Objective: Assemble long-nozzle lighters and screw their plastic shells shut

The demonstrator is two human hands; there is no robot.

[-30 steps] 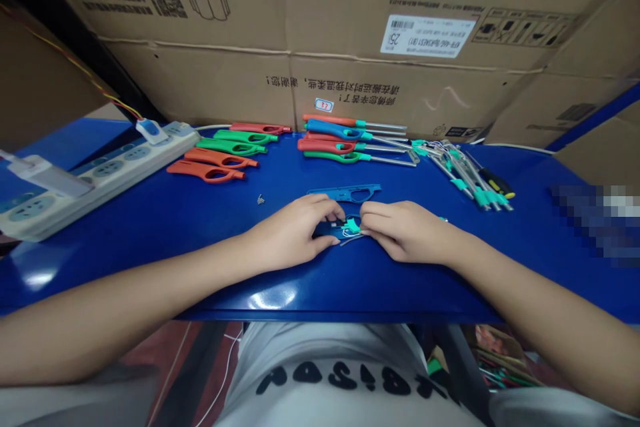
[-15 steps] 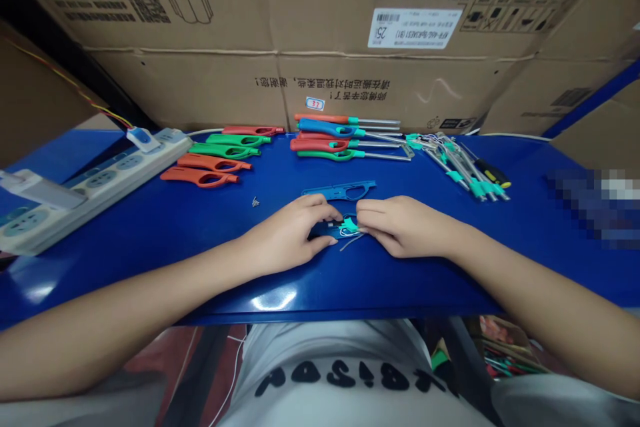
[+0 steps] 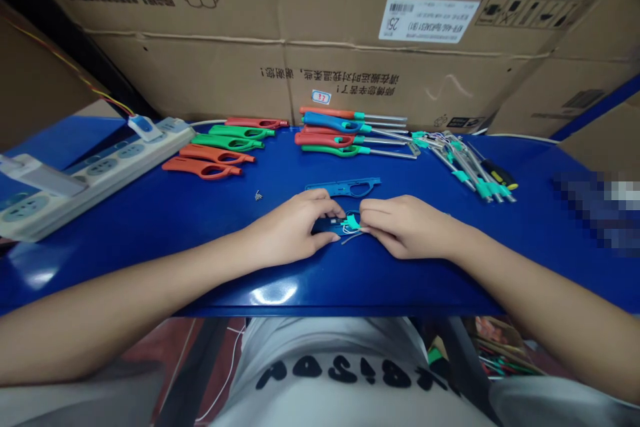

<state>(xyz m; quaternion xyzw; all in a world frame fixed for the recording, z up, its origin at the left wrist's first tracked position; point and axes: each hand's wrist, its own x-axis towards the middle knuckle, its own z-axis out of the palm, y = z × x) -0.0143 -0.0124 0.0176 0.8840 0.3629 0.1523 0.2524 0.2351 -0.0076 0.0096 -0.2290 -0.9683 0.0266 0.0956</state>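
Between my hands lies a blue lighter shell half (image 3: 326, 228), largely covered by fingers. My left hand (image 3: 300, 227) curls around its left part, thumb below and fingertips above. A green trigger piece (image 3: 353, 221) with white wires and a small dark part sits at the shell. The fingers of my right hand (image 3: 400, 225) pinch together at the right side of this green piece; its exact grip is hidden. Just beyond my hands rests another blue shell half (image 3: 327, 188), inner side up, with a looped handle opening.
Small screws (image 3: 259, 195) lie left of the hands. Behind are orange, green and red shells (image 3: 205, 169), assembled lighters (image 3: 330, 140), metal-tube inserts (image 3: 463, 160) and a screwdriver (image 3: 497, 173). A power strip (image 3: 113, 163) stands left; a cardboard sheet (image 3: 240, 67) backs the table.
The camera view has shifted slightly. Both hands stay almost in place around the blue shell half and the green trigger piece.
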